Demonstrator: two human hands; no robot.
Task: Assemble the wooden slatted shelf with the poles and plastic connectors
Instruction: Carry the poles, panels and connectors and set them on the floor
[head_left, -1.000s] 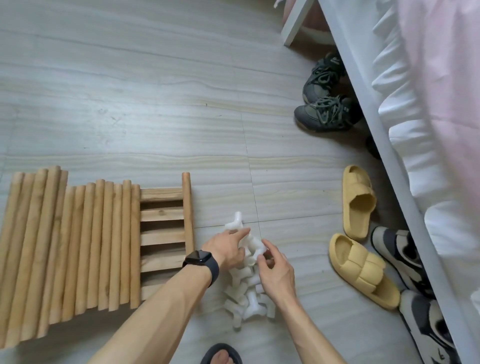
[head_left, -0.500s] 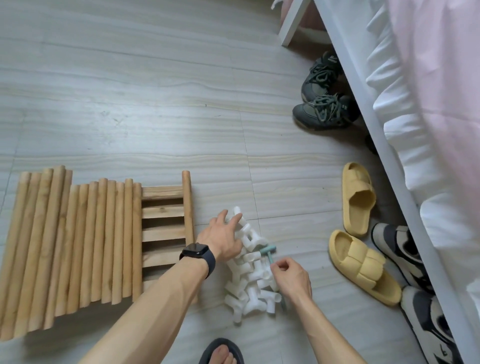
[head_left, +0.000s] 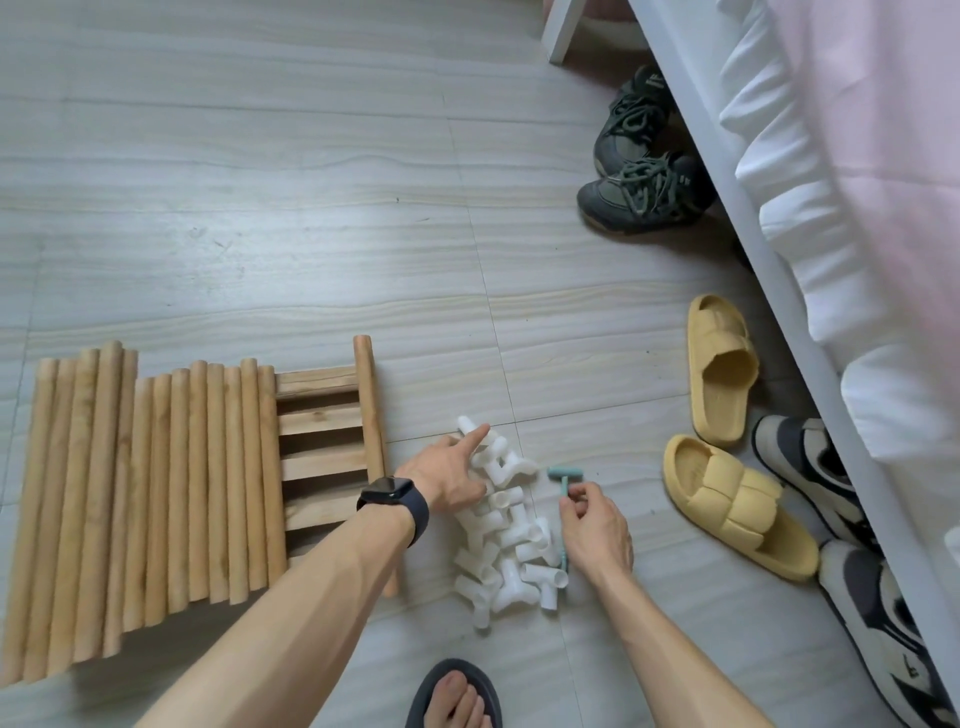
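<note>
A pile of white plastic connectors (head_left: 511, 548) lies on the floor in the lower middle. My left hand (head_left: 449, 475), with a dark watch on the wrist, rests on the pile's left side, index finger stretched onto the far connectors. My right hand (head_left: 592, 527) pinches the shaft of a small teal T-shaped tool (head_left: 564, 480) at the pile's right edge. To the left lies a row of several wooden poles (head_left: 145, 488) on top of a stack of wooden slatted shelves (head_left: 322, 452), whose right part shows.
Yellow slippers (head_left: 727, 512) and a pair of sneakers (head_left: 841, 525) lie to the right by a white bed frame (head_left: 810, 332) with pink bedding. Dark shoes (head_left: 639, 171) sit farther back. My foot in a dark sandal (head_left: 454, 693) is at the bottom edge.
My right hand pulled back from the pile to its right side and now pinches the teal tool. My left hand moved onto the pile's left side, its index finger stretched out.
</note>
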